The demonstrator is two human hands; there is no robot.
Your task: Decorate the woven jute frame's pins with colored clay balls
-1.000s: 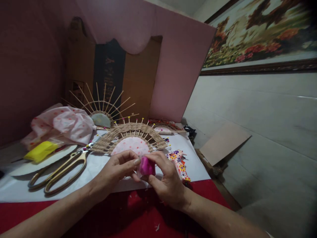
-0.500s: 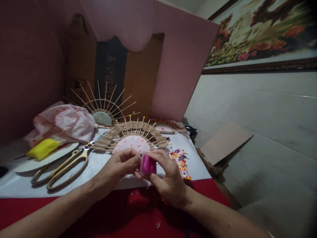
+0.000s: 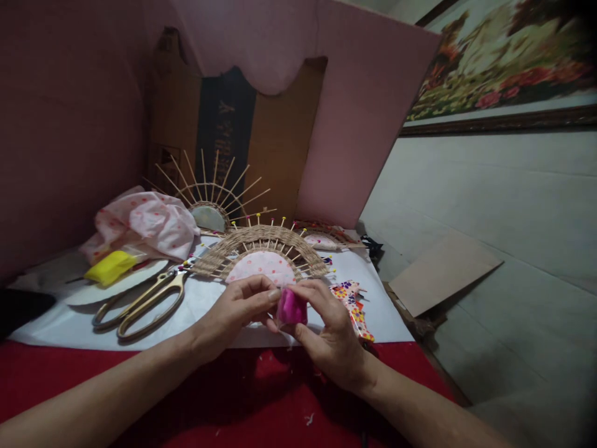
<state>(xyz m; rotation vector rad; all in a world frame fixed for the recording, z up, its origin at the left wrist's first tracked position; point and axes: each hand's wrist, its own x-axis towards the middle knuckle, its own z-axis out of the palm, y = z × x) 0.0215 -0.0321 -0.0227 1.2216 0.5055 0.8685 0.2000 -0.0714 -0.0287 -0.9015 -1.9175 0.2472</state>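
1. Both hands meet over the near edge of the table (image 3: 93, 373), w/ a small bright-pink lump (image 3: 291, 307) held between them, just above where the white paper sheet (image 3: 69, 323) ends and the red cloth (image 3: 261, 379) starts.
2. Right hand (image 3: 333, 336): thumb underneath, fingers (image 3: 313, 291) curled over the top, clamped on the lump.
3. Left hand (image 3: 237, 314): thumb + forefinger tips pinch the lump's left side, so that one's closed on it too.
4. Right behind the hands, on the sheet: a woven straw half-circle w/ a pink dotted centre (image 3: 261, 246), bead-tipped sticks fanning out of it.
5. Left of that, gold-handled scissors (image 3: 144, 305) lie flat, blades pointing at the woven piece.
6. Further toward the left edge there's a yellow packet (image 3: 111, 267) on a white round disc (image 3: 135, 280), w/ a crumpled pink dotted cloth (image 3: 149, 224) just behind.
7. Just beside the right hand, near the right edge: a flower-patterned glue gun (image 3: 354, 305), partly hidden by the hand.
8. At the far edge, a second half-circle w/ bare wooden sticks (image 3: 212, 199) stands in front of brown cardboard (image 3: 275, 143), next to a tall pink board (image 3: 368, 124).
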